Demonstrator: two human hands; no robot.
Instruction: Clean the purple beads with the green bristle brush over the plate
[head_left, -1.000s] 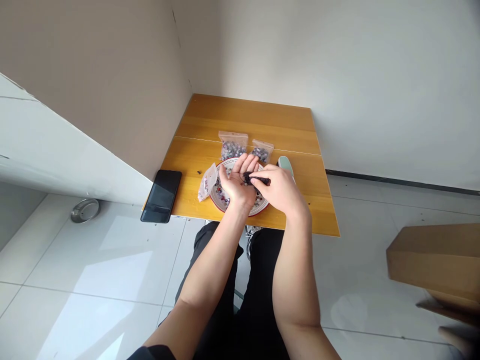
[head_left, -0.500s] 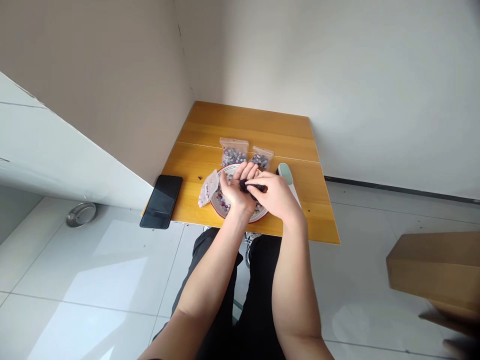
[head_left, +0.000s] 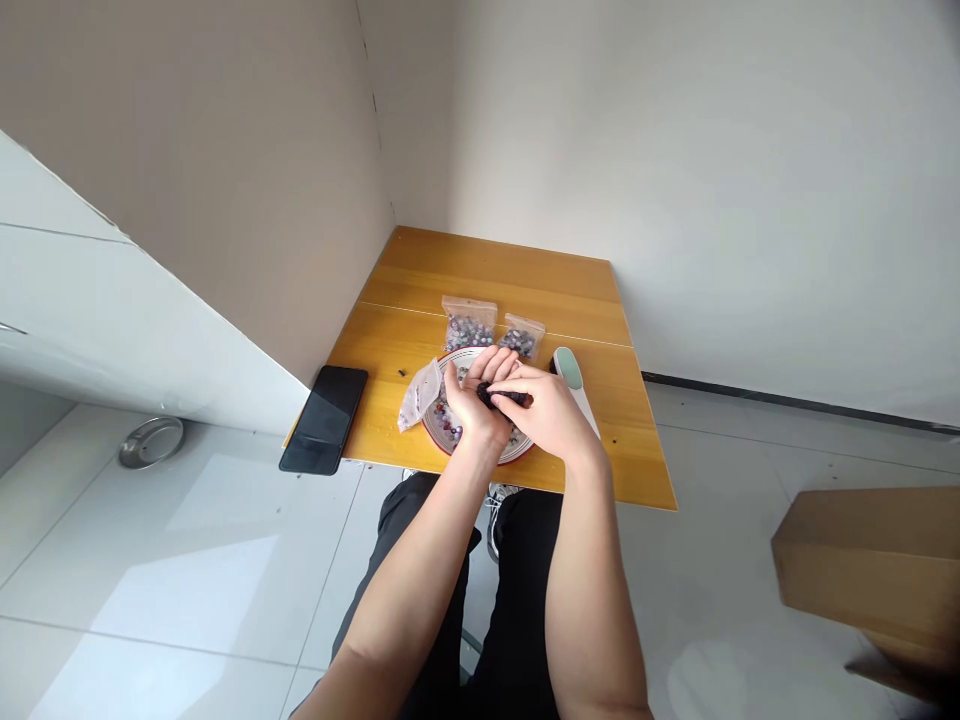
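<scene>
Left hand palm-up and cupped over a round red-rimmed plate, fingers pressed together and curled in toward the palm. Right hand right up against it, fingertips bunched together and pinching a small dark clump, with the clump sitting just above the left palm, over the middle of the plate. Too small to say for sure what the clump is, honestly. Loads of mixed colourful beads spread across the plate, partly hidden under both hands. Crumpled clear plastic bag lying against the left side of the plate, with a little colour showing inside. Two small zip bags of beads side by side on the wooden table, just past the plate. Pale green-and-white handled gadget off to the right, close to the right hand, no idea what it is. Black phone at the table's left edge, hanging slightly over. Down below, black trousers and a sneaker under the table's front edge, small metal bowl on the tiled floor, and a cardboard box at the right of the view.
</scene>
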